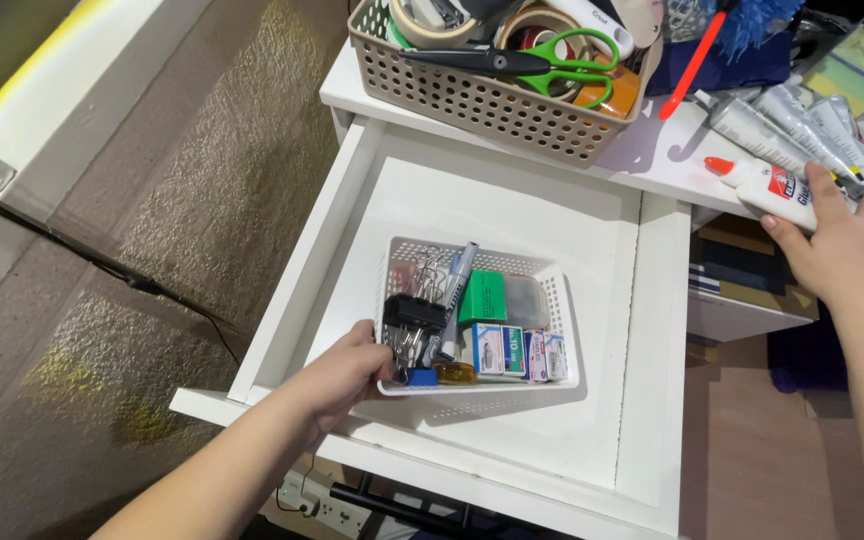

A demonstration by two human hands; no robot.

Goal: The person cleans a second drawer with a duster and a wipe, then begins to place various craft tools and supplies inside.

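My left hand [337,378] grips the near left corner of a small white perforated basket [555,300] that sits in an open white drawer [512,205]. The basket holds binder clips, a marker, a green box and small staple boxes. My right hand [845,245] rests on the desk edge at the right, its fingers closing over a white glue bottle with an orange cap [764,184].
A beige perforated basket [482,100] with green-handled scissors [542,62] and tape rolls stands on the desktop behind the drawer. Several grey tubes [787,125] lie by the glue. A dark cable [102,265] crosses the carpet at the left. A power strip [327,505] lies below the drawer.
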